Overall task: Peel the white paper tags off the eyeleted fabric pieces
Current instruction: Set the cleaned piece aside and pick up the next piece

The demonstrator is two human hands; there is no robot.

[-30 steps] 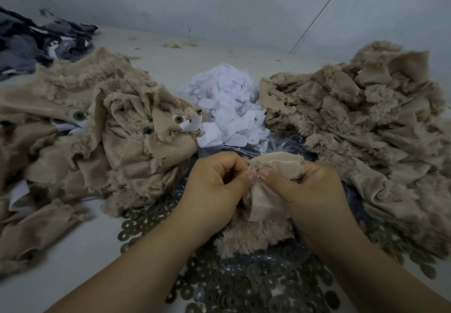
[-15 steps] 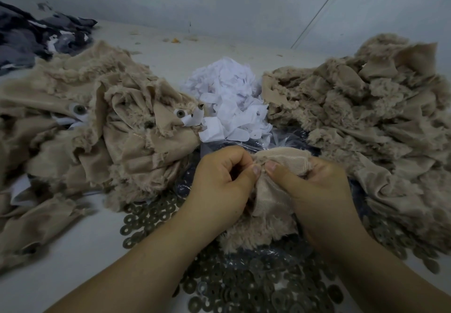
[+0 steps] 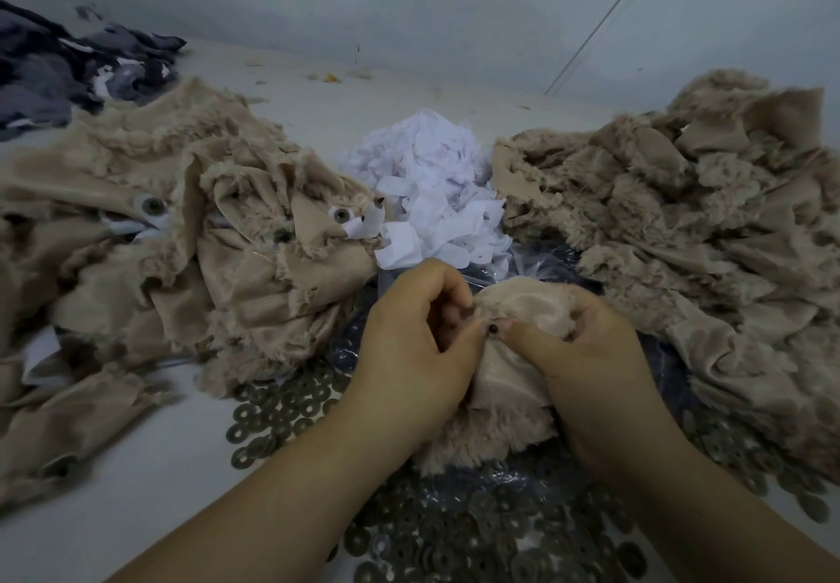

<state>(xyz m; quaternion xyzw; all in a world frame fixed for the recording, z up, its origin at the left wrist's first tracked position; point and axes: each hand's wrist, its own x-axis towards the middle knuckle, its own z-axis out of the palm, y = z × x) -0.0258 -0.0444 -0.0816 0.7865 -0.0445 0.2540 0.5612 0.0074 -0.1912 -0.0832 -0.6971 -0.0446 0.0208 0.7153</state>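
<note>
- The beige fabric piece (image 3: 522, 310) I am working on is bunched in front of me, smooth knit side up, with its furry edge hanging toward me. A small dark eyelet (image 3: 492, 330) shows on it, right between my thumb tips.
- My left hand (image 3: 418, 346) and my right hand (image 3: 586, 355) both pinch this piece, fingers curled into the cloth.
- To my left, a heap of beige fabric pieces (image 3: 182, 237) shows metal eyelets with white paper tags (image 3: 363, 225) attached, some curling up.
- Beyond my hands, a loose mound of white paper tags (image 3: 432, 182) sits between the two heaps.
- To my right, another heap of beige furry pieces (image 3: 682, 219) lies crumpled.
</note>
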